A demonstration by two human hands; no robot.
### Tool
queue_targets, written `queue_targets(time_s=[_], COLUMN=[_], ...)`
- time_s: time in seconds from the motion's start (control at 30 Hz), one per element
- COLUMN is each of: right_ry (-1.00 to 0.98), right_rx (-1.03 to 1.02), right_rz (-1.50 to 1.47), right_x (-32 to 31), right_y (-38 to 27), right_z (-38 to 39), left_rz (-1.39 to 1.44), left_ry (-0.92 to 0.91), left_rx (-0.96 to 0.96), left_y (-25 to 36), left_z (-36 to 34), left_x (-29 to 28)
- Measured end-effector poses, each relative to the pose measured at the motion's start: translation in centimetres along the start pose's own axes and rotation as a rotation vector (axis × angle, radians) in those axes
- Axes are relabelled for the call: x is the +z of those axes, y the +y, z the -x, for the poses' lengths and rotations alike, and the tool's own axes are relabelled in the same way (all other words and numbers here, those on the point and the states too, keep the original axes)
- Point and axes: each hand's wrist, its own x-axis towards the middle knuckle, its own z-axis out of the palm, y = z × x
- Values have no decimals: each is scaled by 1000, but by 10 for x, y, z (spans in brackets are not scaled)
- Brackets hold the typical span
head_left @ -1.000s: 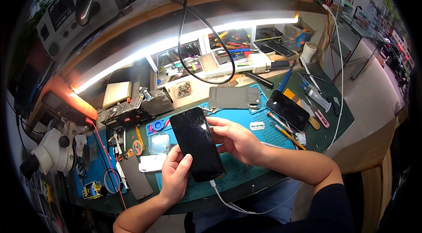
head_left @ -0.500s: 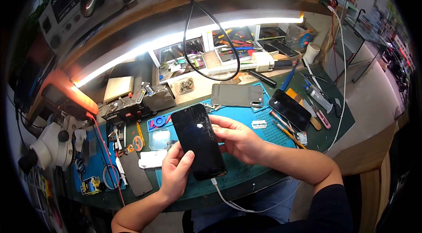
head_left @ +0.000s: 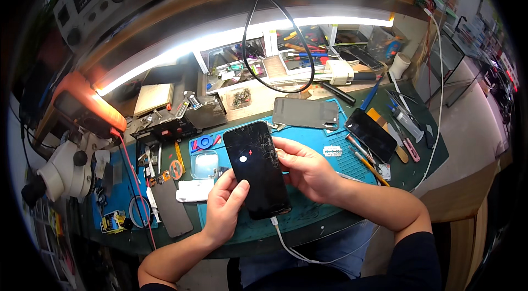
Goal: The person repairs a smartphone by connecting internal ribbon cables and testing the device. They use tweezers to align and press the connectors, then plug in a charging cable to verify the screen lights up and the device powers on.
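A black phone (head_left: 256,184) with a cracked upper right corner is held between both hands above the blue mat. A small red bolt symbol glows on its dark screen, beside a white light spot. My left hand (head_left: 224,207) grips the lower left edge, thumb on the front. My right hand (head_left: 309,167) is closed on the right edge, its fingers partly hidden behind the phone. A white charging cable (head_left: 279,236) runs from the phone's bottom end toward my lap.
On the blue mat (head_left: 316,203) lie a grey phone panel (head_left: 306,113) and a razor blade (head_left: 332,151). A second black phone (head_left: 371,136) rests among hand tools at right. An orange multimeter (head_left: 91,105) and white microscope (head_left: 60,178) stand left. A black cable loop (head_left: 312,71) hangs ahead.
The red bolt symbol has appeared on the phone's screen, which was dark before. The whole view has shifted slightly. Both hands keep their hold on the phone.
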Motion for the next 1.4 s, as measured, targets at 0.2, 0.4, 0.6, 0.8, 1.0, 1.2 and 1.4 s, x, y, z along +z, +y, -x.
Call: queue_targets(time_s=[0.2, 0.4, 0.6, 0.8, 1.0, 1.2, 1.4], right_ry=[14, 111, 179, 107, 24, 4, -10], right_rx=[-5, -90, -176, -2, -317, -186, -134], right_rz=[-12, 127, 245, 119, 608, 582, 586], right_x=[2, -11, -14, -10, -5, -5, -6], right_y=[1, 8, 10, -2, 9, 4, 2], right_z=[-2, -5, -7, -5, -5, -2, -1], left_rz=[-27, 6, 43, -7, -46, -20, 6], left_ry=[35, 5, -18, 20, 57, 93, 100], left_rx=[5, 18, 56, 37, 6, -3, -6], left_y=[-2, -1, 1, -1, -3, -2, -4], left_z=[1, 1, 1, 1, 1, 0, 1], left_x=[0, -1, 2, 1, -1, 4, 2])
